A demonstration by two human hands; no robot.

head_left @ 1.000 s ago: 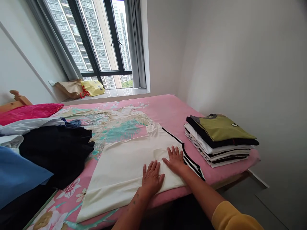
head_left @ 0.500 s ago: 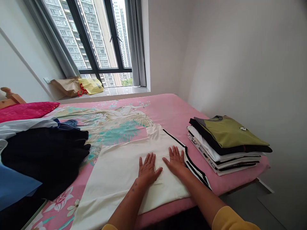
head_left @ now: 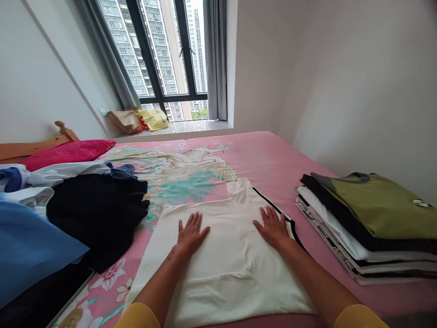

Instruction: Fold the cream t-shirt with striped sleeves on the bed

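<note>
A white T-shirt point(head_left: 218, 255) with black trim along its right edge lies spread flat on the pink bed. My left hand point(head_left: 191, 233) rests on the middle of the cloth, palm down, fingers outstretched. Near the black-trimmed edge, my right hand point(head_left: 273, 226) also lies flat on the shirt with its fingers spread. Neither hand grips anything. Small wrinkles show in the fabric between and below the hands.
To the right stands a stack of folded clothes, topped by an olive green shirt point(head_left: 385, 200). A loose heap with black clothing point(head_left: 99, 214) and a blue garment point(head_left: 34, 246) lies left. Behind are a red pillow point(head_left: 71, 152) and a yellow bag point(head_left: 153, 119) on the windowsill.
My hands have slid apart across the shirt, the left one moving left over the cloth. The view has turned left, and the folded stack appears closer at the right.
</note>
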